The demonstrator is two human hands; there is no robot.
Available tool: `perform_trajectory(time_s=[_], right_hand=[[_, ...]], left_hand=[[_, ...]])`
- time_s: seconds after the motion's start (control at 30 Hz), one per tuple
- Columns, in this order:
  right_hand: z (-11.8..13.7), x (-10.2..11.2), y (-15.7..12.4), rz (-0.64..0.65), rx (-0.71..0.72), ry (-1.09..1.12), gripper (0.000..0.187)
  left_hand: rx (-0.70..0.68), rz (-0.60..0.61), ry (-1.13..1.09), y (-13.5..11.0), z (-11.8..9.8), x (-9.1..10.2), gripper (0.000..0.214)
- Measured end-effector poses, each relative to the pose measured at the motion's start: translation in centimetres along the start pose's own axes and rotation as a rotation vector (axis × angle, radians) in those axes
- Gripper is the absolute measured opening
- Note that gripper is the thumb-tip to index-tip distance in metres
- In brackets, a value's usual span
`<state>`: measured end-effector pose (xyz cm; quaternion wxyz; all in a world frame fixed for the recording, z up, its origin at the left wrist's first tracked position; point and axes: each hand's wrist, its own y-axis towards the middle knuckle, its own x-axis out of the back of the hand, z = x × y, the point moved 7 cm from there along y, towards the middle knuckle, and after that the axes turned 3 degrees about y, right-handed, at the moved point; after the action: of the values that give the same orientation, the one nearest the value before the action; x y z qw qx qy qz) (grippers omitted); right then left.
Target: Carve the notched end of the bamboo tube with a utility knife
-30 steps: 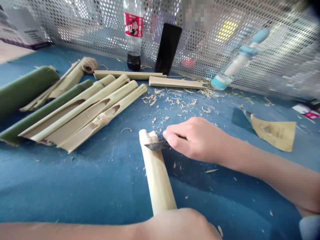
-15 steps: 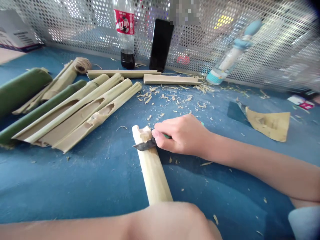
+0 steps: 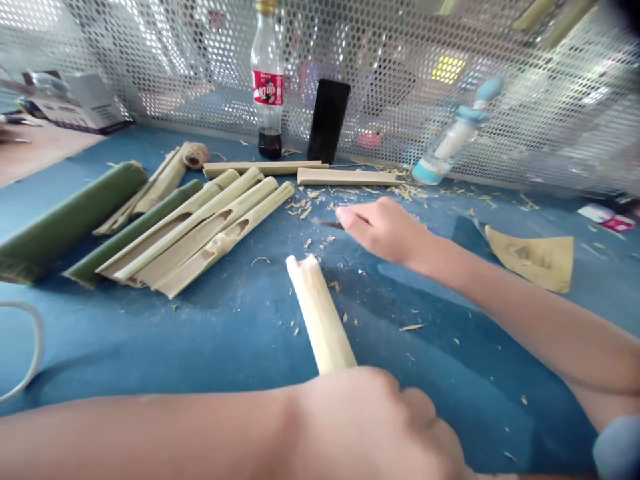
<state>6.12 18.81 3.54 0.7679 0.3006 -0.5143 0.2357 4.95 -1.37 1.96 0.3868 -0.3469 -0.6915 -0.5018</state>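
At centre front on the blue surface [image 3: 210, 353]: one pale bamboo piece [image 3: 325, 320], long, smooth-sided, its far end notched; the near end runs under the left hand.
Left hand [image 3: 383, 427]: one, curled over the bamboo piece, fingertips hidden.
Right hand [image 3: 383, 227]: one, fingers pressed together around a knife, thumb uppermost, beyond and right of the notched end.
Knife [image 3: 329, 224]: one, dark narrow blade, blurred, pointing left, apart from the bamboo piece; handle mostly covered.
Split bamboo lengths [image 3: 200, 217]: four, pale, side by side at left, with hollowed troughs showing.
Green bamboo [image 3: 75, 220]: two lengths, rounded, one thick, one slim.
Twine roll [image 3: 196, 155]: one, fibrous, tan, behind the green lengths.
Flat strips [image 3: 347, 177]: two, pale, straight-edged, lying toward the back.
Shavings [image 3: 310, 203]: many, curled, thin, too scattered to count.
Tan sheet [image 3: 537, 260]: one, bent, at right.
Bottles: two, both clear; a red-labelled bottle [image 3: 269, 87] upright with dark liquid, and a blue-topped bottle [image 3: 445, 150] tilted.
Phone [image 3: 327, 120]: one, black, glossy slab, propped near the mesh panel [image 3: 175, 73].
Mesh panel: metallic, perforated throughout.
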Motion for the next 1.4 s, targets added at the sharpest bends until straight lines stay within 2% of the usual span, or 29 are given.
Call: perform_trajectory(time_s=[0.07, 0.13, 0.23, 0.33, 0.5, 0.7, 0.87, 1.07, 1.27, 1.4], right_hand=[[2.1, -0.9, -0.9, 0.112, 0.057, 0.052, 0.047], [3.5, -1.9, -1.7, 0.226, 0.071, 0.018, 0.046], [4.3, -2.8, -2.4, 0.342, 0.045, -0.093, 0.048], [4.3, -2.9, -2.7, 0.377, 0.018, -0.174, 0.05], [4.4, -3.1, -2.5, 0.324, 0.044, -0.202, 0.048], [4.3, -3.2, -2.5, 0.196, 0.077, -0.205, 0.044], [4.2, -3.3, -2.4, 0.14, 0.115, -0.201, 0.044], [4.6, -3.5, -2.3, 0.093, 0.155, -0.163, 0.046], [4.6, -3.6, -1.7, 0.056, 0.15, -0.174, 0.046], [4.5, -3.8, -1.4, 0.065, 0.156, -0.167, 0.047]], left_hand=[[0.031, -0.048, 0.023, -0.1, 0.7, 0.3, 0.019], [0.04, -0.044, 0.031, -0.1, 1.1, 0.4, 0.02], [0.039, -0.001, 0.014, -0.1, 1.4, 0.4, 0.02], [0.033, 0.01, -0.012, -0.2, 1.4, 0.3, 0.018], [-0.011, -0.057, -0.097, -0.8, 0.9, 0.3, 0.009], [-0.028, 0.072, 0.047, -0.9, 0.5, -0.2, 0.024], [-0.02, 0.001, 0.186, -0.6, 0.5, 0.6, 0.035], [-0.012, -0.011, 0.105, -0.2, 0.6, 1.0, 0.026], [-0.035, 0.004, 0.084, 0.2, 0.5, 0.5, 0.022], [-0.026, -0.065, 0.106, 0.5, 0.8, 0.6, 0.024]])
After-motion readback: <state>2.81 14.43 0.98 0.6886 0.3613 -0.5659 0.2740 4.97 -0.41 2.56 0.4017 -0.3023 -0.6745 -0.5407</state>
